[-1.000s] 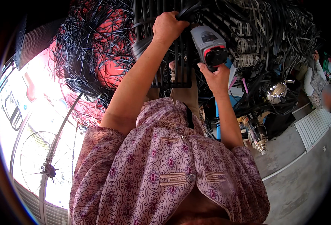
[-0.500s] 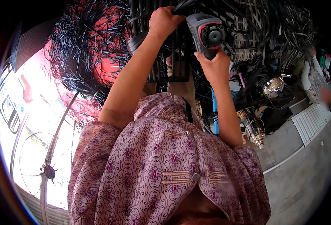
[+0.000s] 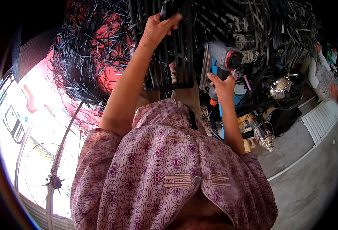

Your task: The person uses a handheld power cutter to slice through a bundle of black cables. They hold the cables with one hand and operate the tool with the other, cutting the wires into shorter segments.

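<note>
While the right hand (image 3: pixel 223 85) is closing around the handle of a grey power tool (image 3: pixel 219 61), the tool is sitting right of centre, its flat nose pressing against the right edge of a black slatted panel (image 3: pixel 172 50). The left hand (image 3: pixel 156 28) is reaching far up and curling its fingers over the top of that panel, gripping a dark part there; what exactly it is clasping cannot be told. An orange fitting (image 3: pixel 212 102) is showing just below the right hand, with a cord hanging from it. Black strapping (image 3: pixel 261 27) is piling up thickly behind and to the right of the tool, crowding the space around it. Left of the panel, a tangle of black strips is lying over something red (image 3: pixel 107 73). Right of the right forearm, a shiny chrome part (image 3: pixel 280 87) and a clear cylinder (image 3: pixel 263 130) are lying near a blue piece. Nearer, the patterned shirt (image 3: pixel 165 172) is blocking much of the lower view. A fan (image 3: pixel 42 176) is standing at lower left, and another person's sleeve (image 3: pixel 322 76) is showing far right.
</note>
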Tool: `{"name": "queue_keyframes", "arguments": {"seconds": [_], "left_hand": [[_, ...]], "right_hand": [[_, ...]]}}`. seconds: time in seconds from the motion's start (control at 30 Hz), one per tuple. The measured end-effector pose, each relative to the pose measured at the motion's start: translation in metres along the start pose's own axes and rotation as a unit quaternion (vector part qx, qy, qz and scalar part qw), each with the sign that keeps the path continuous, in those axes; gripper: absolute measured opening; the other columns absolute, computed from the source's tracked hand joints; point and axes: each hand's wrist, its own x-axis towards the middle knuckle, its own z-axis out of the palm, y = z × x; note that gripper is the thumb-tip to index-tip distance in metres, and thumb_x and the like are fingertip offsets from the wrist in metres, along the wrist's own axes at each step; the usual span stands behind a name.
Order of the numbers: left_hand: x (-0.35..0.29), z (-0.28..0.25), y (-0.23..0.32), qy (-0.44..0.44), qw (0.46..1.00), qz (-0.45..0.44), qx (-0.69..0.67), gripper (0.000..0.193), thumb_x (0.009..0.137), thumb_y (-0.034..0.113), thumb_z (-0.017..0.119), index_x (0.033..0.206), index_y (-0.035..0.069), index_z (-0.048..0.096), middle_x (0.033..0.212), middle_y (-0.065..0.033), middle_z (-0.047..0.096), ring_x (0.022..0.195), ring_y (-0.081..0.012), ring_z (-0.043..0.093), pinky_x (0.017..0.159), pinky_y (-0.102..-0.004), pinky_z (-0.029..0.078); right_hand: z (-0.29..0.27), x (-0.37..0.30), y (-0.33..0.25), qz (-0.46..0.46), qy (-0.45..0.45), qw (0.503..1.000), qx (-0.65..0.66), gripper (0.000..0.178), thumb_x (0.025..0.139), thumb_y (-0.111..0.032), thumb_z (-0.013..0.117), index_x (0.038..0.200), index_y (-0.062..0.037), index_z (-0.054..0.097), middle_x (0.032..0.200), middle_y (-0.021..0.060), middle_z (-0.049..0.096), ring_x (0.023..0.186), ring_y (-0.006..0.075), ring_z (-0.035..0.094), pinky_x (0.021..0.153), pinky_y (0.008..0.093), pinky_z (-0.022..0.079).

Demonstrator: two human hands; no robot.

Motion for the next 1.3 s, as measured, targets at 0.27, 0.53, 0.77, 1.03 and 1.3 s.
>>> {"name": "queue_keyframes", "arguments": {"seconds": [0.27,0.53,0.77,1.03,1.3], "left_hand": [[-0.018,0.013,-0.008,0.148,0.942,0.276,0.120,0.020,0.083,0.014,0.077,0.090,-0.003,0.068,0.091,-0.0019,0.059,0.076,-0.0095,0.061,0.069,-0.0235,0.049],[-0.024,0.009,0.009,0.060,0.989,0.110,-0.075,0.020,0.085,0.024,0.078,0.087,0.005,0.071,0.064,0.0064,0.057,0.055,-0.0045,0.048,0.052,-0.0222,0.040],[-0.012,-0.001,0.008,-0.016,0.987,0.089,-0.133,0.035,0.087,0.038,0.072,0.080,0.004,0.072,0.064,0.0043,0.057,0.056,-0.0045,0.047,0.052,-0.0220,0.037],[-0.008,0.005,0.012,0.003,0.992,0.039,-0.122,0.020,0.086,0.025,0.072,0.081,0.006,0.070,0.061,0.0026,0.053,0.053,-0.0083,0.044,0.054,-0.0242,0.034],[-0.001,0.000,0.003,-0.024,0.992,0.016,-0.121,0.020,0.082,0.026,0.078,0.087,0.007,0.073,0.071,0.0005,0.065,0.057,-0.0060,0.053,0.053,-0.0212,0.043]], "right_hand": [[0.010,0.005,0.001,0.000,0.010,1.000,0.021,0.029,0.077,-0.013,0.079,0.096,0.0030,0.063,0.078,0.0039,0.066,0.061,0.0088,0.059,0.055,0.0245,0.049],[0.019,0.007,-0.016,0.043,-0.023,0.999,-0.011,0.035,0.077,-0.012,0.078,0.103,0.0035,0.061,0.080,0.0044,0.067,0.061,0.0083,0.057,0.055,0.0242,0.047],[0.031,0.008,-0.001,0.015,-0.023,0.999,0.028,0.035,0.076,-0.012,0.078,0.103,0.0022,0.061,0.079,0.0038,0.066,0.060,0.0088,0.056,0.055,0.0250,0.046],[0.033,0.010,0.001,0.019,-0.015,0.998,0.055,0.031,0.077,-0.013,0.080,0.097,-0.0009,0.059,0.075,0.0049,0.064,0.057,0.0116,0.056,0.053,0.0293,0.045],[0.030,0.012,0.009,0.016,-0.009,0.999,0.045,0.035,0.078,-0.013,0.079,0.103,-0.0010,0.058,0.077,0.0059,0.066,0.059,0.0116,0.057,0.054,0.0299,0.046]]}}
